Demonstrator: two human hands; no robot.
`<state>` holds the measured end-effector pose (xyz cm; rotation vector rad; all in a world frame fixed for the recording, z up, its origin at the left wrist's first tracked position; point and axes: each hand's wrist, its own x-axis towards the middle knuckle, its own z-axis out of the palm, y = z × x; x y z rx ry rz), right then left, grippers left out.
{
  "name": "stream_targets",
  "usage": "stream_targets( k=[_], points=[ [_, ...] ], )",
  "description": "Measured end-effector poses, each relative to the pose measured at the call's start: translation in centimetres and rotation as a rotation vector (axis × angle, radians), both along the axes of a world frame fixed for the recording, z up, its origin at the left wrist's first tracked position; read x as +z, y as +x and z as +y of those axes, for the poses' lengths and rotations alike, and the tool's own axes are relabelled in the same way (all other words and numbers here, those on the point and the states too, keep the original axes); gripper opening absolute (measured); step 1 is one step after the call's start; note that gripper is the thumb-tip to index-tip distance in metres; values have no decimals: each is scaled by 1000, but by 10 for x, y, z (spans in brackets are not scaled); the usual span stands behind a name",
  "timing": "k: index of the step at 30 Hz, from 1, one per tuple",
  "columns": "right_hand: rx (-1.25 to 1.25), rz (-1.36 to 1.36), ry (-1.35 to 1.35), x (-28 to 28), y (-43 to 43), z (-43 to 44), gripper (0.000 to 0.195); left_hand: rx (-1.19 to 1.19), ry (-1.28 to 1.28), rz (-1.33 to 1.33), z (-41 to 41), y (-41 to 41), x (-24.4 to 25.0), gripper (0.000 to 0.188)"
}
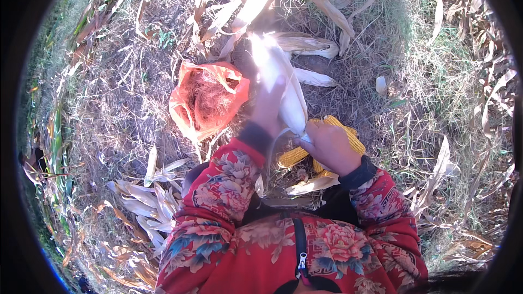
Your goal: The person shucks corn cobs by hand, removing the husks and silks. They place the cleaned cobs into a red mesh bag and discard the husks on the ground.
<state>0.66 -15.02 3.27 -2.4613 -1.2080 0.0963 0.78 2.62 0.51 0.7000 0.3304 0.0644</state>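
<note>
An ear of corn in a pale husk (289,94) lies slantwise between both hands, its upper end washed out by glare. My right hand (330,145) is closed around the ear's lower end. My left hand (269,100) lies along the left side of the husk; it is blurred, and its grip is not clear. Husked yellow corn cobs (346,134) lie on the ground beneath and beside my right hand. To the left, a red plastic bag (184,110) stands open, holding reddish-brown corn silk (210,96).
More ears in husks (312,45) lie beyond the hands. Stripped husks (143,204) are heaped at the lower left, and a loose husk piece (312,185) lies near the body. Dry leaves (327,8) hang or lie at the top. Dry grass covers the ground.
</note>
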Motion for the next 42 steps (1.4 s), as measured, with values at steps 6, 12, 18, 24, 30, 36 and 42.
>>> stream_targets(
  k=[6, 12, 18, 24, 30, 36, 42],
  points=[
    [79, 136, -225, -9, -17, 8, 34, -373, 549, -52, -10, -14, 6, 67],
    [103, 222, -151, 17, -15, 5, 38, -354, 442, -62, -4, -10, 2, 62],
    [-30, 342, -85, 55, -19, 1, 44, -221, -200, -70, 8, -2, 4, 61],
    [-161, 556, 41, 96, -15, -10, 46, -74, -279, -155, 24, 7, -27, 40],
    [-151, 424, -10, 113, -12, -8, 46, 33, -328, -105, 21, 2, -18, 52],
    [-216, 515, 134, 150, -18, -12, 45, -3, -700, -30, 24, -3, 0, 34],
    [-292, 548, 347, 190, -48, -60, 40, 53, -442, -146, 32, -5, -6, 48]
  ],
)
